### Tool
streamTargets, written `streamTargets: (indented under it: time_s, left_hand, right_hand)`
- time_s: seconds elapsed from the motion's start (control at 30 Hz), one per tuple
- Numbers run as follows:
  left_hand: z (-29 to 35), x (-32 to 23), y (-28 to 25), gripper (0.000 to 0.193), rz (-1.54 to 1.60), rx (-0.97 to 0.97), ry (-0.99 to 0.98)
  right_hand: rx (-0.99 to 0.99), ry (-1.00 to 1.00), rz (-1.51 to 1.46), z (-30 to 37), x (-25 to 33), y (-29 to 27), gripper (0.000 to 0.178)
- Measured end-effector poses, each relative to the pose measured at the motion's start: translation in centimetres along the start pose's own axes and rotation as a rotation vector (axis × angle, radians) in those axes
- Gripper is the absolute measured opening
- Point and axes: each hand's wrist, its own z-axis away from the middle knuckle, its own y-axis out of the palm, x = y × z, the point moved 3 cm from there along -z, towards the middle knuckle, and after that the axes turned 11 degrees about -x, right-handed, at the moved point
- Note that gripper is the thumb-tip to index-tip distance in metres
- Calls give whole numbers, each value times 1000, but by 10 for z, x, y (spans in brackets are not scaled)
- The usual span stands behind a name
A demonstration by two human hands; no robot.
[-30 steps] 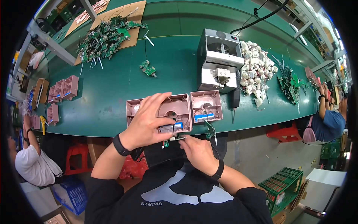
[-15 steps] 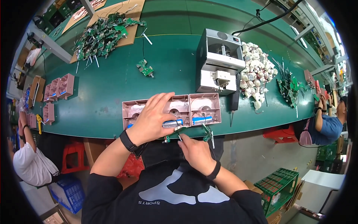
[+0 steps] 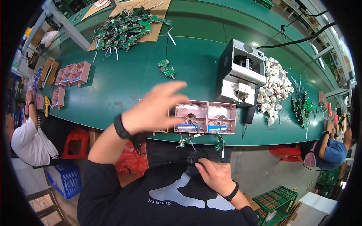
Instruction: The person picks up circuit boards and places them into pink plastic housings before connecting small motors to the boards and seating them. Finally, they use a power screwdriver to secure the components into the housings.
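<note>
My left hand (image 3: 151, 109), blurred, is free with fingers spread above the pink housings (image 3: 192, 109); my right hand (image 3: 215, 175) curls before my black shirt (image 3: 124, 211), and I cannot tell whether it grasps anything. The green desk (image 3: 113, 90) carries the grey machine (image 3: 243, 71), beyond the housings to the right. The housings sit in a row near the front edge, the left one mostly behind my hand. Two hold blue cells (image 3: 217, 128); a small green board (image 3: 219, 142) hangs before the rightmost.
</note>
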Motion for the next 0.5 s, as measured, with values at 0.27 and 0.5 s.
streamTargets:
  time_s: [0.27, 0.5]
  left_hand:
    - [-32, 127, -4, 43, -431, -40, -80]
    - [-29, 109, -40, 24, -133, -123, -301]
  right_hand:
    - [-9, -102, -30, -10, 18, 12, 18]
    - [-92, -19, -126, -13, 11, -20, 24]
